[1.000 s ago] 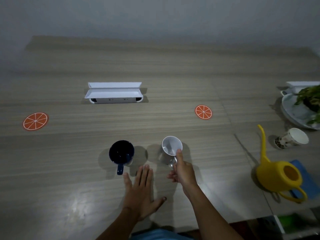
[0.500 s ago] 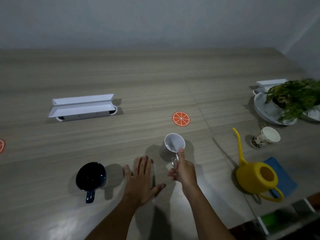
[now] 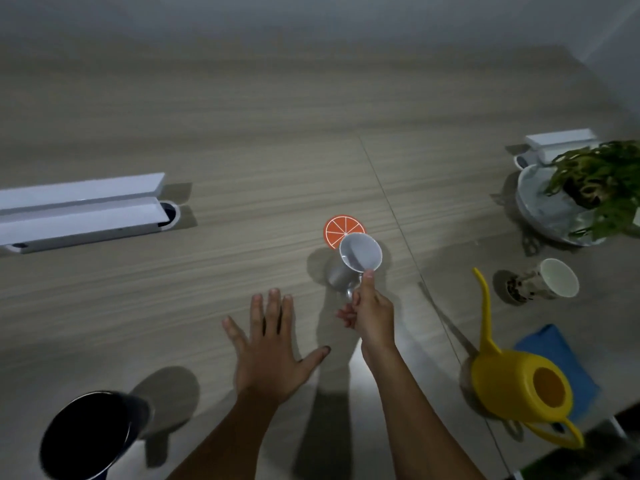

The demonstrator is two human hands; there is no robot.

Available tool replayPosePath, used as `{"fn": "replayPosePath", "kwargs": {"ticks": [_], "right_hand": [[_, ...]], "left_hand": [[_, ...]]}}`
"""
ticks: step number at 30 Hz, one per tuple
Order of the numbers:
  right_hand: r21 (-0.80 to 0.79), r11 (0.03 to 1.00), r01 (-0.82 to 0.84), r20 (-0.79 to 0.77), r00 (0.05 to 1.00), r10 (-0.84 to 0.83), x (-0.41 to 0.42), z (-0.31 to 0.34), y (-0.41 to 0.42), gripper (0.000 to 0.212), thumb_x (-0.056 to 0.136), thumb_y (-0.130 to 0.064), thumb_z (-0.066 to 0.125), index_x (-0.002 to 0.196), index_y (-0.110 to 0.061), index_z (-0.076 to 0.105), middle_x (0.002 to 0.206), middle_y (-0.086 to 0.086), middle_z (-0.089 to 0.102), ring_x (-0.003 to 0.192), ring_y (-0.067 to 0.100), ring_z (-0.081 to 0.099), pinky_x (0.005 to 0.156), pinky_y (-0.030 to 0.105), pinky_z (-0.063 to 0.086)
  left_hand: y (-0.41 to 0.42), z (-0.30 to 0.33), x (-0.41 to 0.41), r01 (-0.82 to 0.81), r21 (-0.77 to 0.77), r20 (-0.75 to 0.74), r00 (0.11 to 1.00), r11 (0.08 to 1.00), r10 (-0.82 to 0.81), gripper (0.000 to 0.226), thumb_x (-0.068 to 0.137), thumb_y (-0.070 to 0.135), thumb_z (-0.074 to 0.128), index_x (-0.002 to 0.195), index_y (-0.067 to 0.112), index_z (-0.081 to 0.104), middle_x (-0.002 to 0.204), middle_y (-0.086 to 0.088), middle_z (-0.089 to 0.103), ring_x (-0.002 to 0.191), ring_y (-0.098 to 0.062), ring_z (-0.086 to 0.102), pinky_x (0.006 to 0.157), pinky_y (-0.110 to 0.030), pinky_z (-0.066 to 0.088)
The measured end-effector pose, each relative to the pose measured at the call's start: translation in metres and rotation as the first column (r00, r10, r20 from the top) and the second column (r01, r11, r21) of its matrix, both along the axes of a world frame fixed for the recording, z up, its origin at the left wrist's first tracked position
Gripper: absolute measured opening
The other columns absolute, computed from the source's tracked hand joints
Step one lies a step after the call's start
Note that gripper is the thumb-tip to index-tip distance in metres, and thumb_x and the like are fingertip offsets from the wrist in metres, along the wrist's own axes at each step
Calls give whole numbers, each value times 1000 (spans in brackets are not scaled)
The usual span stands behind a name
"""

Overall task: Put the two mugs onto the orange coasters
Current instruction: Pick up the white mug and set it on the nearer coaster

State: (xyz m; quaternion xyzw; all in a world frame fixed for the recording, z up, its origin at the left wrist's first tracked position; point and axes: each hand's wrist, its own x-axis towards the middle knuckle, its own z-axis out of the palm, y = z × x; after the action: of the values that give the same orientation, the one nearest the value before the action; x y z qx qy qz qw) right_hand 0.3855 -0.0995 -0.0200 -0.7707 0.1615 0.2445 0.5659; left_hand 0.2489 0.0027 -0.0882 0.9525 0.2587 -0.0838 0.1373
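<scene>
Tabletop [image 3: 242, 140]: right hand [image 3: 372, 315] tilts white mug [image 3: 353, 263] by handle

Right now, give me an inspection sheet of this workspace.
Surface: wooden table, seam running through it.
Job's things: white mug held tilted beside the orange coaster; dark mug near the front edge.
Clutter: yellow watering can, blue cloth, patterned cup, potted plant, white cable box.
Hands: right hand grips the white mug's handle; left hand open, flat.
Cables: nothing seen.
Surroundings: grey wall.
</scene>
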Motion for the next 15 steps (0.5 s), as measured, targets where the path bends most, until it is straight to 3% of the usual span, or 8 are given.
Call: {"fn": "replayPosePath", "kwargs": {"ticks": [6,15], "right_hand": [[128,991,42,8,999,-44,23,0,23,56,98,-60,50,66,-15,56,58,6,61,58,26,70,50,28,47],[122,992,13,120,992,-28,73,2,44,56,98,-62,50,65,-17,56,61,7,64,58,26,71,47,26,46]], "left_hand": [[-1,0,0,-14,-34,-21,1000,999,14,112,80,94,22,160,17,8,170,-12,-2,155,-38,-7,110,-82,1],[-1,0,0,-31,-45,-16,999,999,30,110,81,92,28,160,17,14,171,-9,6,156,-36,0,111,-82,3]]}}
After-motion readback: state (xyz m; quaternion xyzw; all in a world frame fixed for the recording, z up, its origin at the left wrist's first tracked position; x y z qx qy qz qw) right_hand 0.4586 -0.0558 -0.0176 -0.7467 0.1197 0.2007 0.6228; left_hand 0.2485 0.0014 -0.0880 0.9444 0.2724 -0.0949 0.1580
